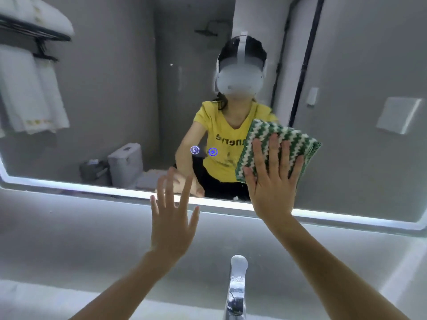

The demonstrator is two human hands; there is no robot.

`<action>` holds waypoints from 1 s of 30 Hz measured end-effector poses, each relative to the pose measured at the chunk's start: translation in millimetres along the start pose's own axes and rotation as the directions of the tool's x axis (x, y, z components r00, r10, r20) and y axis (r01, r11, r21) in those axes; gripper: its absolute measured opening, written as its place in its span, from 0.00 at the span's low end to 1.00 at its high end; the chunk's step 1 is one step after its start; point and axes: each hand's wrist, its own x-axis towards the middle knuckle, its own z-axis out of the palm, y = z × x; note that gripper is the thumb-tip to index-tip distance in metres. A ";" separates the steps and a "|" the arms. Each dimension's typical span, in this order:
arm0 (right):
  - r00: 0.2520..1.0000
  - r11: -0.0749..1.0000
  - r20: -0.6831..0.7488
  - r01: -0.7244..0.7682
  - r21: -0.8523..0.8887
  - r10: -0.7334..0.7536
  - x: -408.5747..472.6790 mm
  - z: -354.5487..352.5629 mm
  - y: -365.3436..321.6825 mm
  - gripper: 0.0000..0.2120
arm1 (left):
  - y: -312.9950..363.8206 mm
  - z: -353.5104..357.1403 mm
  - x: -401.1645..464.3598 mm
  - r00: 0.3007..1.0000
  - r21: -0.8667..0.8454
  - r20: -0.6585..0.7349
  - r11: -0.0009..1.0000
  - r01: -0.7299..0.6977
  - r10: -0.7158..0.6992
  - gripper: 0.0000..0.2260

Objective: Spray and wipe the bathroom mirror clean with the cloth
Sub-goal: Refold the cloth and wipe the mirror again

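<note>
The mirror (104, 88) fills the upper two thirds of the frame, its lit lower edge running across the middle. Right of centre, the right hand (272, 181) presses the green-and-white cloth (286, 144) flat against the glass, fingers straight (and spread). The left hand (173, 220), lower centre, is raised with splayed fingers, holding nothing. A chrome faucet (235, 294) stands at bottom centre.

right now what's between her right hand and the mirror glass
The folded green and white cloth. In the head view, the right hand presses it flat against the mirror with straight fingers, near the lit lower edge.
</note>
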 end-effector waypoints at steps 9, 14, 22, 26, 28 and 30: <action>0.983 0.988 0.126 -0.143 0.061 0.134 -80.9 10.2 -62.2 0.29 | -28.1 -15.4 -38.9 0.991 -0.174 0.115 0.984 -0.049 0.070 0.22; 0.985 0.997 0.173 -0.033 0.066 0.021 -96.7 17.1 -96.7 0.28 | -66.5 -22.9 -34.2 0.992 -0.149 0.100 0.987 -0.056 0.071 0.23; 0.954 0.969 0.175 0.238 0.063 -0.245 -79.0 5.6 -55.2 0.25 | -64.1 -15.6 -17.0 0.986 -0.138 0.078 0.981 -0.136 0.147 0.27; 0.986 0.995 0.129 0.103 0.000 -0.102 -57.0 -7.2 4.8 0.26 | -21.0 -7.1 0.3 0.975 -0.158 0.072 0.968 -0.197 0.210 0.26; 0.990 0.997 0.118 0.077 -0.025 -0.074 -53.3 -12.6 35.9 0.27 | 5.5 0.3 3.1 0.967 -0.156 0.057 0.959 -0.238 0.250 0.26; 0.992 0.997 0.115 0.056 -0.054 -0.050 -54.1 -17.6 65.5 0.27 | 35.2 8.3 5.1 0.955 -0.141 0.025 0.947 -0.290 0.296 0.25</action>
